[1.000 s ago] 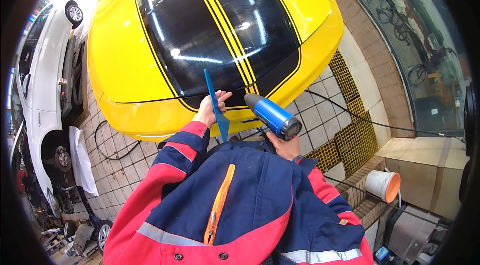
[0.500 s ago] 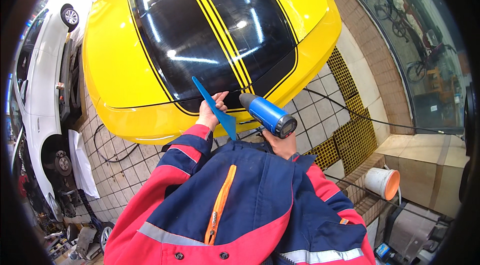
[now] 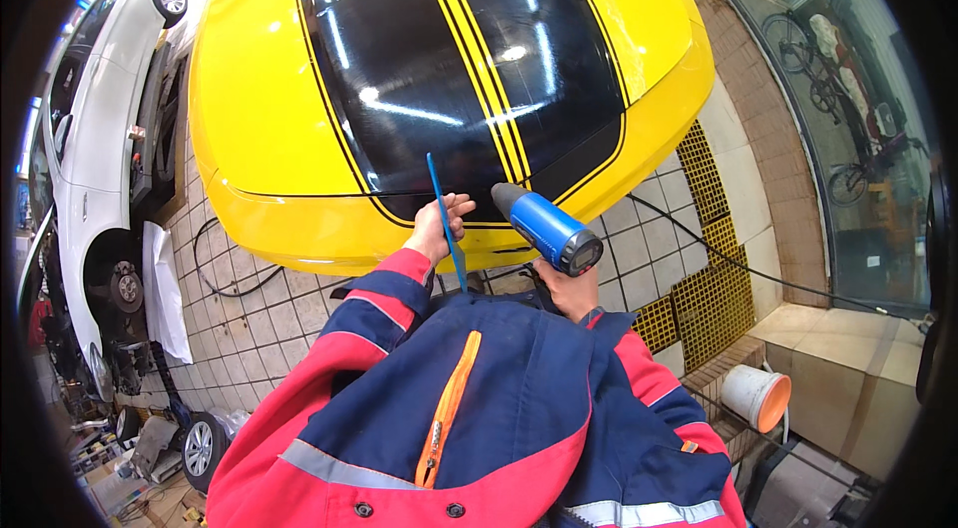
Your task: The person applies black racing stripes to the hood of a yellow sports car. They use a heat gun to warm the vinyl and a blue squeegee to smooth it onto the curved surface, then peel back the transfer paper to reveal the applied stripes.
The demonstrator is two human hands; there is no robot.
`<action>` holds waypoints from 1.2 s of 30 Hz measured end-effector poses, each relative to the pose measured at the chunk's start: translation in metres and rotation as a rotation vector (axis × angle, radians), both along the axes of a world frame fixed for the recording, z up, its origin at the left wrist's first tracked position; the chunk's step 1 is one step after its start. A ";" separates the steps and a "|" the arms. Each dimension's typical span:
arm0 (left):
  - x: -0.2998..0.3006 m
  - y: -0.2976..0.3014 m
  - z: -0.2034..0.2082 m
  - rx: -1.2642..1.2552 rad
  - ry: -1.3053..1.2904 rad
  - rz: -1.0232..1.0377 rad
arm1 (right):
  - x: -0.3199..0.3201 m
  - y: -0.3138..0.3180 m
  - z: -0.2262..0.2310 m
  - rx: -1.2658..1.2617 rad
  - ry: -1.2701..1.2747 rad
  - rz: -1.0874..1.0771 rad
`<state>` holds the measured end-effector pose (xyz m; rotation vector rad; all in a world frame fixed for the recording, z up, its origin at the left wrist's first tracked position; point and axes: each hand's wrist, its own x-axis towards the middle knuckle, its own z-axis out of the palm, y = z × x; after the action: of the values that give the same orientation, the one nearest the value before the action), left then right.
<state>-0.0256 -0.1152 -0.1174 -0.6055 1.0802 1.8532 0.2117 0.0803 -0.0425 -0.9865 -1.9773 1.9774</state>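
Car workshop: cars (image 3: 449, 79), loose wheels (image 3: 200, 448).

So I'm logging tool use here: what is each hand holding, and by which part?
Left hand grips the blue squeegee near its lower end; right hand holds the blue heat gun by its handle, underneath.

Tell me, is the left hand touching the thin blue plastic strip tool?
Touching. The head view shows the left hand with its fingers wrapped round the thin blue plastic strip tool, which stands up above the yellow car's black-striped hood.
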 end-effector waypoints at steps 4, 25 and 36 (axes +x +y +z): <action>-0.015 -0.060 -0.003 0.034 0.114 0.182 | 0.007 0.001 -0.011 -0.044 -0.025 -0.007; -0.048 -0.120 0.009 -0.159 0.133 0.060 | -0.058 -0.056 0.014 0.153 -0.087 0.351; -0.034 -0.162 -0.018 -0.208 -0.004 0.186 | -0.072 -0.085 0.036 0.549 0.032 0.646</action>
<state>-0.0599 -0.2768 -0.1351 -0.8552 1.2593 1.9091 0.1392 -0.0050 -0.0060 -0.1923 -2.8329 1.4766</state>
